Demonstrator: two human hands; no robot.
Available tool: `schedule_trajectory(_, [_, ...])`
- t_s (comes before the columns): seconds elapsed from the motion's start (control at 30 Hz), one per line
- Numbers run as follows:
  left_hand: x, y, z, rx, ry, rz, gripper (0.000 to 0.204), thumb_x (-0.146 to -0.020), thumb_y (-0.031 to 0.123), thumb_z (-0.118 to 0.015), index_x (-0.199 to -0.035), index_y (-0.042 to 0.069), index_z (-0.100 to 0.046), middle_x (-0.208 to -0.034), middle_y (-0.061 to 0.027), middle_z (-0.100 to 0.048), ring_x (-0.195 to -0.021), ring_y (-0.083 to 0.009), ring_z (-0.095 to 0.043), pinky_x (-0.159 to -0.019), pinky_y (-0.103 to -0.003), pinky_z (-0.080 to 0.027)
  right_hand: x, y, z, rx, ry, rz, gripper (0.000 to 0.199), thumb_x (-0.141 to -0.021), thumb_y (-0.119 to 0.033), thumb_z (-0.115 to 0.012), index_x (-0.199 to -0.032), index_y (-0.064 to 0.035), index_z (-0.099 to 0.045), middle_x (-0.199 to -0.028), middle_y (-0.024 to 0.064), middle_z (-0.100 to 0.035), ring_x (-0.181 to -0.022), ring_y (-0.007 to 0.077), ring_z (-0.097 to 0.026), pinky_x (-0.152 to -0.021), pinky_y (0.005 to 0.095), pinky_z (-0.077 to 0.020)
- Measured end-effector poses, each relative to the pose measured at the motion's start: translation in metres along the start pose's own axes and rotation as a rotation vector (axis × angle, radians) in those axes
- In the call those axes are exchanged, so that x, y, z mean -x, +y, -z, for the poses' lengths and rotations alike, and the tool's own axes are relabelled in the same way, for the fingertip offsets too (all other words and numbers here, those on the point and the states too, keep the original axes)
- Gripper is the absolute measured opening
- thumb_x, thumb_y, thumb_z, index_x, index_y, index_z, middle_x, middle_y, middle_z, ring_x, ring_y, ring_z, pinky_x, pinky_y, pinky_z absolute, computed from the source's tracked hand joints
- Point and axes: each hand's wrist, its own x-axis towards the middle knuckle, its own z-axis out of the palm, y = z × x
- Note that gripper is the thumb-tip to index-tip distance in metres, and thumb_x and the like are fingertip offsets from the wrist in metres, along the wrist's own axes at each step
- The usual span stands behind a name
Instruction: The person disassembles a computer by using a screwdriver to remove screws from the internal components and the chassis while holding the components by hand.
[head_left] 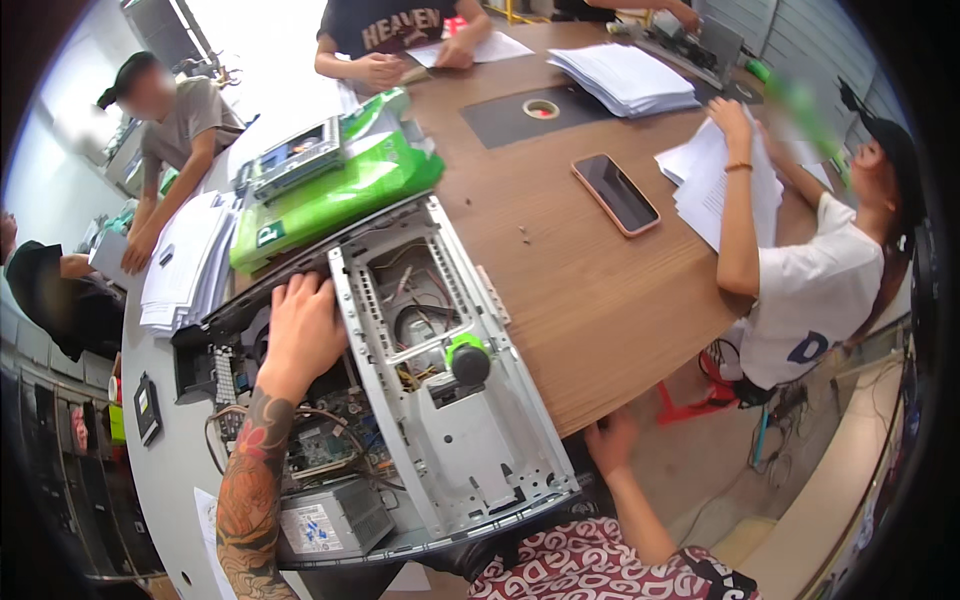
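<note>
An opened desktop computer case (500,420) lies on the table before me. Its long silver metal frame carries a green latch (463,347) and a round black part. My left hand (300,325), on a tattooed arm, rests in the case beside this frame, fingers stretched forward and slightly apart; the thumb is hidden. Under that forearm and to its right, a circuit board (330,440) and cables show, with a boxy metal power supply (335,522) nearer me. My right hand (612,440) is blurred by the table's near right edge, off the case; its fingers are unclear.
A green paper pack (340,205) bears a metal drive unit (295,160) beyond the case. Across the brown tabletop (520,290) lie a phone (615,195), a tape roll (541,109), small screws (524,236) and paper stacks (625,80). Several people work around it. A red stool (695,400) stands right.
</note>
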Motion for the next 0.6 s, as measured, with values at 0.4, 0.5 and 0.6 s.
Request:
schedule_trajectory(0.4, [-0.008, 0.011, -0.001, 0.129, 0.001, 0.068, 0.039, -0.078, 0.023, -0.059, -0.107, -0.003, -0.062, -0.109, -0.0209, -0.057, -0.106, -0.0406, -0.048, -0.093, -0.046, -0.035, -0.122, 0.094, 0.133, 0.309, 0.484, -0.107, 0.039, -0.079, -0.028, -0.068, -0.111, -0.0047, -0.065, -0.11, 0.0208, -0.064, -0.104, 0.0413, -0.058, -0.087, 0.0535, -0.0462])
schedule_trajectory(0.5, [-0.008, 0.006, -0.006, 0.072, -0.047, 0.099, 0.041, -0.075, 0.022, -0.062, -0.108, -0.003, -0.062, -0.111, -0.0219, -0.057, -0.107, -0.0411, -0.049, -0.094, -0.047, -0.035, -0.129, 0.116, 0.149, 0.372, 0.511, -0.213, 0.041, -0.08, -0.03, -0.067, -0.112, -0.0049, -0.064, -0.112, 0.0208, -0.063, -0.106, 0.0413, -0.058, -0.088, 0.0538, -0.0455])
schedule_trajectory(0.6, [0.002, 0.006, 0.009, -0.075, -0.143, 0.23, 0.041, -0.079, 0.022, -0.057, -0.112, -0.001, -0.061, -0.112, -0.0216, -0.056, -0.112, -0.0427, -0.048, -0.1, -0.052, -0.034, -0.14, 0.13, 0.14, 0.321, 0.517, -0.247, 0.043, -0.08, -0.031, -0.067, -0.114, -0.0052, -0.064, -0.114, 0.0207, -0.063, -0.107, 0.0412, -0.057, -0.089, 0.0542, -0.0449])
